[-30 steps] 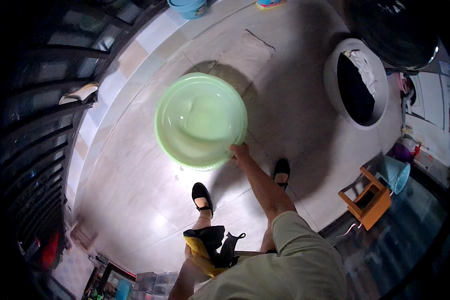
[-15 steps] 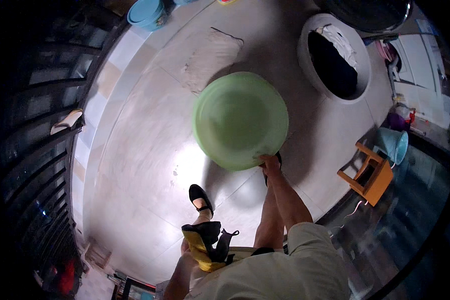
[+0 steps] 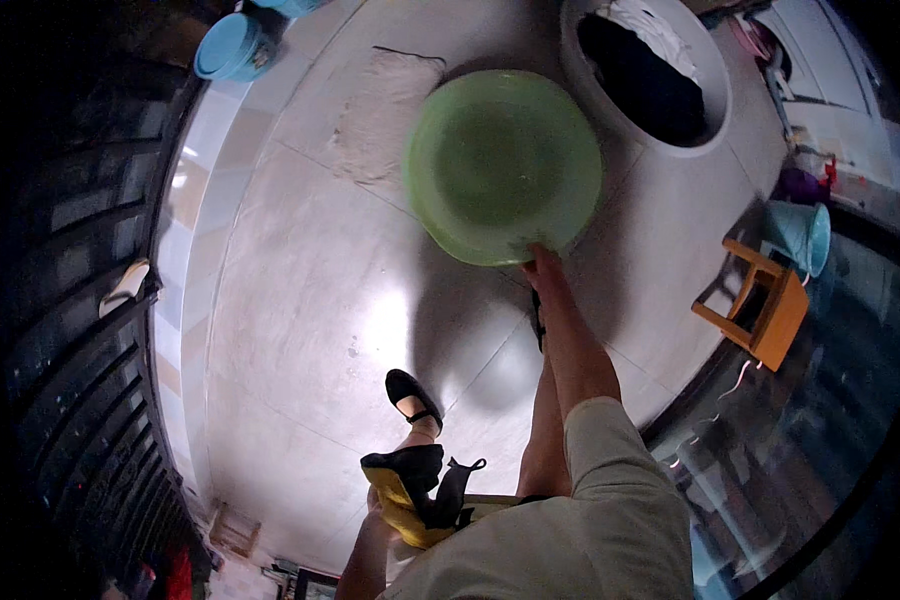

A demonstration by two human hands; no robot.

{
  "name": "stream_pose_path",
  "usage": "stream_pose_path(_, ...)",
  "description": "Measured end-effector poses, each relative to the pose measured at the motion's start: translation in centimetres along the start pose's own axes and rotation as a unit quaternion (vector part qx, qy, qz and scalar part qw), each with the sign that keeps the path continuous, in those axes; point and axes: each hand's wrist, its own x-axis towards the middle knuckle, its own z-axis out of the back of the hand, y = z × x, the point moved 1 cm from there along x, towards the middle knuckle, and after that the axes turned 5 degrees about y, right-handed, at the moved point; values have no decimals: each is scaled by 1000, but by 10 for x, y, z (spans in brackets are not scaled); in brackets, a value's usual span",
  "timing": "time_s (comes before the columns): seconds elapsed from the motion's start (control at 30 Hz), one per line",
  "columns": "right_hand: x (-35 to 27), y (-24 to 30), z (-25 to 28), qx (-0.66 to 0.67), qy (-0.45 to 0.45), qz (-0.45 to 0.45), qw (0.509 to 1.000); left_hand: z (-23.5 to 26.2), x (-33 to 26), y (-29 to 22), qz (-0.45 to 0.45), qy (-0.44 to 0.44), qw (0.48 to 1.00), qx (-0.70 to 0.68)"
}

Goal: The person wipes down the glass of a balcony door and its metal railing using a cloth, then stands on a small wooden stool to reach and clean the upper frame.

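A round green plastic basin point(image 3: 505, 165) hangs above the floor in front of me. My right hand point(image 3: 542, 264) is closed on its near rim, with that arm stretched forward. At my waist, my left hand point(image 3: 374, 499) is closed on a black and yellow item point(image 3: 400, 490) of soft material with a dark strap and loop. Most of the left fingers are hidden behind this bundle, and its exact kind cannot be made out.
A large white tub point(image 3: 718, 110) holding dark and white cloth stands at the far right. A wooden stool point(image 3: 770, 310) lies near a light-blue bucket point(image 3: 800, 235). A pale cloth point(image 3: 385, 115) lies on the tiles. Blue buckets point(image 3: 232, 48) stand far left, beside a dark railing point(image 3: 110, 330).
The basin has moved forward and slightly right in my right hand, with the arm reaching farther out. My left hand keeps its hold at the waist. The view has shifted.
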Motion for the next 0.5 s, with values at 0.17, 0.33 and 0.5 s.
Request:
stream_pose_path(0.17, 3, 40, -3, 408, -65, -150, 898, -22, 5, -12, 30, 43, 998, 27)
stream_pose_path(0.33, -72, 59, 29, 489, -97, -208, 842, -89, 0, -12, 62, 142, 988, 8)
stream_pose_path(0.5, -268, 28, 147, 544, -82, -128, 825, -192, -58, -9, 112, 252, 959, -68)
